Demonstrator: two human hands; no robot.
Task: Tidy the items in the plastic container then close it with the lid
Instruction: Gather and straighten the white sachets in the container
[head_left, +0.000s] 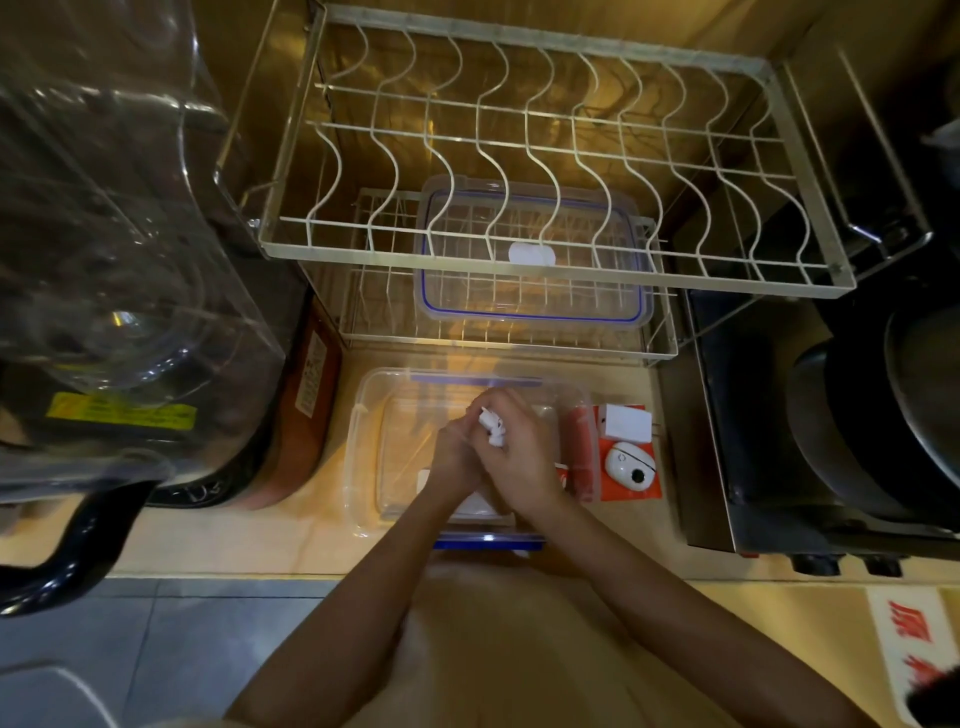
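Both hands over the open container, working a small white item.

The clear rectangular plastic container with blue clips (363, 467) sits on the tan worktop (218, 545), open. The left hand (457, 457) and right hand (519, 457) meet above it, each grip clenched on a small crumpled white item (492, 426). The clear blue-sealed lid (535, 291) lies on the lower tier of the wire dish rack (519, 124). An orange-and-white box (628, 457) rests just right of the container.
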